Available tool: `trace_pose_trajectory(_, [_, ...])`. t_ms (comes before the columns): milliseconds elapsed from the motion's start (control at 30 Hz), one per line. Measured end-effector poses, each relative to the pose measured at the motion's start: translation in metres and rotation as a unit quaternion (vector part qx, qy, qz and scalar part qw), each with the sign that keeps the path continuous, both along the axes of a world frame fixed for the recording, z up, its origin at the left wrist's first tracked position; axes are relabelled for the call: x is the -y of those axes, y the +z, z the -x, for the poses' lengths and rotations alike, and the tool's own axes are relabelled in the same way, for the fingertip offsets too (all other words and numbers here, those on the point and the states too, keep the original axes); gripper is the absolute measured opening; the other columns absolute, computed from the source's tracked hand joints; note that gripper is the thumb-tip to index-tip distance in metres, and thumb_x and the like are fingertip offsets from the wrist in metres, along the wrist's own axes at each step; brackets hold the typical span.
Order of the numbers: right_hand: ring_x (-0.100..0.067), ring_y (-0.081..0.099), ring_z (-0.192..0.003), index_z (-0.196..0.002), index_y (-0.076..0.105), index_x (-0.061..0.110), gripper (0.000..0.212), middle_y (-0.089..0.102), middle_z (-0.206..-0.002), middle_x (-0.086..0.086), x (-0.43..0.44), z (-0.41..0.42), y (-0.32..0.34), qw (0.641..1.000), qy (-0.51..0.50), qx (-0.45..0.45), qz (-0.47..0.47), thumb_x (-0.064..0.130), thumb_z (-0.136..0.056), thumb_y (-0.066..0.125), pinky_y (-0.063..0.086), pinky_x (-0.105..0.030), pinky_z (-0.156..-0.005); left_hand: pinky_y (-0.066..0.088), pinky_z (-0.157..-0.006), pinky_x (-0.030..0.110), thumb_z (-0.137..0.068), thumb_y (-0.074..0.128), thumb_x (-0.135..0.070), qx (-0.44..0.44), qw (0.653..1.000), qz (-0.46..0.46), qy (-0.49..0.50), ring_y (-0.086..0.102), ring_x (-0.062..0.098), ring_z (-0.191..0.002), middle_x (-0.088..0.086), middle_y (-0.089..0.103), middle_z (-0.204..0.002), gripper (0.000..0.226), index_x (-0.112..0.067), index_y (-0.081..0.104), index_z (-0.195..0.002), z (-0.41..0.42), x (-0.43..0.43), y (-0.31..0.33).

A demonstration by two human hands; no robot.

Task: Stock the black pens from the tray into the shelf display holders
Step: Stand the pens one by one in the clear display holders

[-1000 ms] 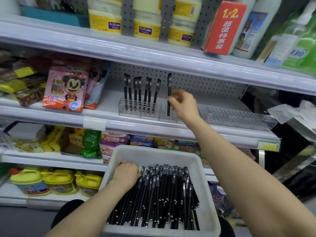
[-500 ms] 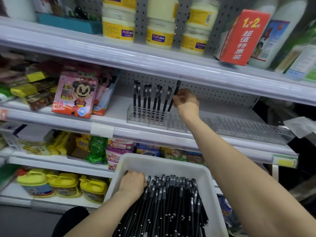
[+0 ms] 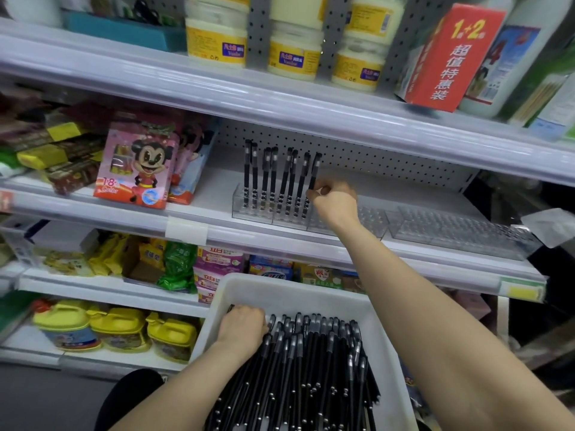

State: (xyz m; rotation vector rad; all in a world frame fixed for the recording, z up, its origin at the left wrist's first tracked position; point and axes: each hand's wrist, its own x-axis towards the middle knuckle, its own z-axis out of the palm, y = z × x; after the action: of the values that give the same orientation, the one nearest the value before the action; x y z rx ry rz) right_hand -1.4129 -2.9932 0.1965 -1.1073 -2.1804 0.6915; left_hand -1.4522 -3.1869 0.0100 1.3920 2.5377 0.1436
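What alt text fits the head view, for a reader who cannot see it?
The right hand pinches a black pen at the clear holder on a shop shelf, beside other upright pens. The left hand lies on loose pens in a white tray.

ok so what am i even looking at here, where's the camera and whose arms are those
There is no machine here. These are a person's two bare arms, filmed by one wide-angle camera worn on the head, looking forward and down at a shop shelf. The right hand pinches a black pen at the clear holder, beside a row of pens standing in it. The left hand rests on the heap of pens in the white tray; I cannot tell whether it grips one. The other holders to the right hold no pens.
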Motion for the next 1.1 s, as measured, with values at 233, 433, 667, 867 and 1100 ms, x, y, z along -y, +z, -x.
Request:
trace_pose_trajectory(233, [-0.031,0.054,-0.113,-0.101,0.065,0.022,0.015,0.065,-0.091,-0.002,0.001,-0.004,0.001,1.0,0.01,-0.007,0.021,0.031,-0.089,0.067,0.049,-0.043,-0.097,0.054,-0.084,0.032,-0.096,0.056,-0.034,0.115,0.989,-0.076,0.057,0.066,0.016,-0.091,-0.002,0.072,-0.1,0.02,-0.021,0.071,-0.1,0.008,-0.003,0.01])
trace_pose_trajectory(433, [-0.025,0.052,-0.105,-0.111,0.064,0.017,0.019,0.064,-0.09,0.0,0.017,-0.025,0.006,0.995,0.005,-0.066,-0.072,0.017,-0.093,0.059,0.039,-0.032,-0.093,0.047,-0.079,0.023,-0.093,0.061,-0.032,0.211,0.947,-0.23,0.079,0.061,0.006,-0.087,-0.014,0.066,-0.094,0.004,-0.031,0.065,-0.094,0.022,-0.005,0.052])
trace_pose_trajectory(667, [-0.013,0.057,-0.085,-0.092,0.069,0.02,0.014,0.066,-0.086,0.007,0.053,-0.044,-0.006,0.983,0.099,-0.065,-0.138,0.028,-0.095,0.057,0.043,-0.029,-0.079,0.051,-0.076,0.021,-0.094,0.059,-0.026,0.249,0.859,-0.442,0.069,0.063,0.005,-0.085,-0.012,0.066,-0.092,0.01,-0.027,0.063,-0.103,0.026,-0.019,0.14])
trace_pose_trajectory(867, [-0.007,0.057,-0.077,-0.1,0.071,0.02,0.019,0.069,-0.093,0.005,0.071,-0.06,-0.027,0.981,0.166,-0.011,-0.101,0.034,-0.093,0.061,0.048,-0.028,-0.071,0.054,-0.075,0.023,-0.095,0.06,-0.02,0.249,0.806,-0.533,0.064,0.066,0.01,-0.081,-0.008,0.066,-0.089,0.009,-0.022,0.065,-0.102,0.023,-0.034,0.178])
trace_pose_trajectory(1100, [-0.012,0.062,-0.08,-0.097,0.072,0.017,0.016,0.07,-0.089,0.004,0.072,-0.066,-0.03,0.984,0.159,-0.01,-0.076,0.029,-0.093,0.063,0.052,-0.031,-0.076,0.057,-0.083,0.033,-0.094,0.06,-0.023,0.265,0.802,-0.532,0.06,0.067,0.01,-0.087,-0.007,0.066,-0.094,0.018,-0.019,0.064,-0.111,0.018,-0.036,0.169])
